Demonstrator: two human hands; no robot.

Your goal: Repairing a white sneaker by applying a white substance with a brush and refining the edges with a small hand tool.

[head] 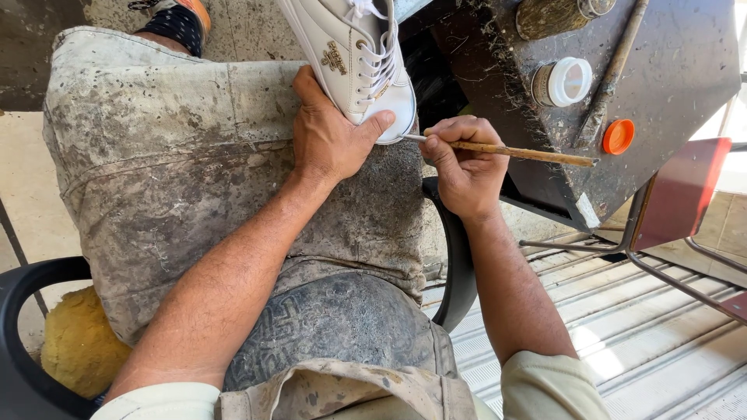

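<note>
While the person sits w/ a stained grey apron (pixel 179 163) spread over the lap, both forearms reach fwd from the near edge. Nearest, at 7 o'clock, a yellow sponge (pixel 78 346) sits on the black chair (pixel 23 311), just beside the apron's edge. At 4 o'clock lies a ribbed pale floor surface (pixel 646 342).

Mid-frame, the left hand (pixel 331 140) is closed round the toe end of a white lace-up sneaker (pixel 354 47): thumb pressed on the toe cap, palm and fingers wrapped under and behind, so the shoe rises from the hand toward 12 o'clock, sole edge facing left, laces facing right. Shoe rests tilted on the apron-covered knee.

Just at 3 o'clock of that hand, the right hand (pixel 463 167) is shut in a pinch grip on a thin wooden-handled brush (pixel 513 152). Its tip points toward 9 o'clock and touches the sneaker's toe edge, right by the left thumb; the handle runs off toward 3 o'clock.

Farther, at 1–2 o'clock, a dark grimy work stand (pixel 661 78) carries a small jar w/ white lid (pixel 564 82), an orange cap (pixel 618 136), a long stick (pixel 611 78) lying between them, and a brownish container (pixel 552 15) at the far edge. A red-brown panel (pixel 681 194) juts at 3 o'clock.
</note>
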